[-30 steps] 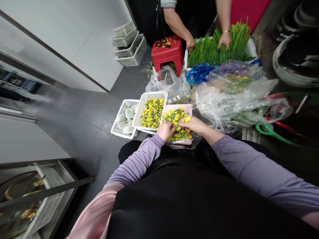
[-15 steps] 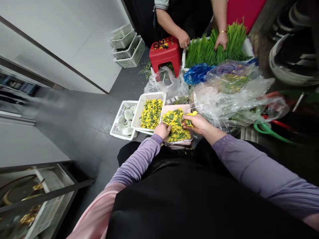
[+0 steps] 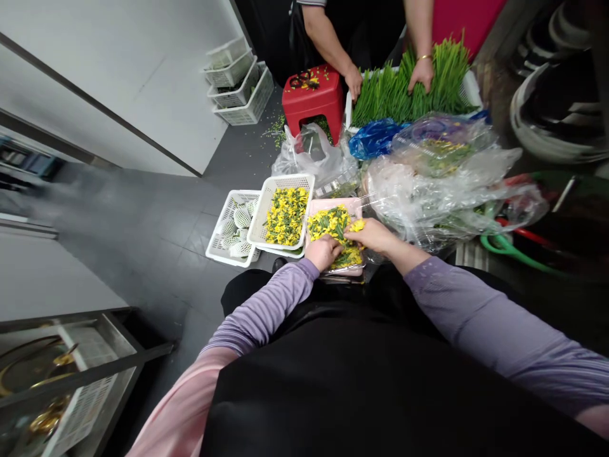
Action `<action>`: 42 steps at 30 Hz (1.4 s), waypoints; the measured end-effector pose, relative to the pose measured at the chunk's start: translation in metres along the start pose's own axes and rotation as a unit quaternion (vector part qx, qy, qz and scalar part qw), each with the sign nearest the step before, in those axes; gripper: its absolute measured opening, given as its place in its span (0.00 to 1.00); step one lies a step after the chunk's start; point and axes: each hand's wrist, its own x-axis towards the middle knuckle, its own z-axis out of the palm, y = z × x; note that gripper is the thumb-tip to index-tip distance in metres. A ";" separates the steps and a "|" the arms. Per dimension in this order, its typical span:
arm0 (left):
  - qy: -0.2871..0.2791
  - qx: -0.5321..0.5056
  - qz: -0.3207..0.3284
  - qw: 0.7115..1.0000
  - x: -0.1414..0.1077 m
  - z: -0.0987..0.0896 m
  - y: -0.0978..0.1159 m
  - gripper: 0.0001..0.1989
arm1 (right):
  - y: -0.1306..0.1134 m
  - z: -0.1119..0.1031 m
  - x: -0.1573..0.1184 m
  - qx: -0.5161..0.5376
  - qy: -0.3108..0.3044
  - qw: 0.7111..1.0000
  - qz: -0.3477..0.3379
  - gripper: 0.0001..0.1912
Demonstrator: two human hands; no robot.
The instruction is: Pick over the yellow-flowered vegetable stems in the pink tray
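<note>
Left hand [image 3: 323, 252] nearer right hand [image 3: 374, 236] now (yellow flowers [image 3: 328, 220] beneath)

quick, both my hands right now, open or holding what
Left hand: partly curled over the yellow-flowered greens; whether it grips any cannot be told.
Right hand: closed, holding a small yellow-flowered bunch.

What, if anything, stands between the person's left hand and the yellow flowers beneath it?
Nothing visible: the left hand is directly at the yellow flowers. The right hand, holding some flowers, is beside it, not in between.
</note>
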 end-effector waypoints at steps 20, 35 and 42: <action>-0.031 -0.085 -0.123 0.988 -0.003 -0.015 -0.025 0.17 | -0.022 0.005 -0.012 0.286 -0.093 0.946 0.122 0.04; 0.038 -0.284 -0.208 0.935 -0.014 -0.010 -0.032 0.05 | -0.014 0.008 -0.008 0.194 -0.058 0.974 0.100 0.07; 0.031 -0.604 -0.153 0.781 -0.017 -0.024 0.002 0.19 | -0.010 0.018 -0.015 0.193 -0.126 0.972 0.053 0.12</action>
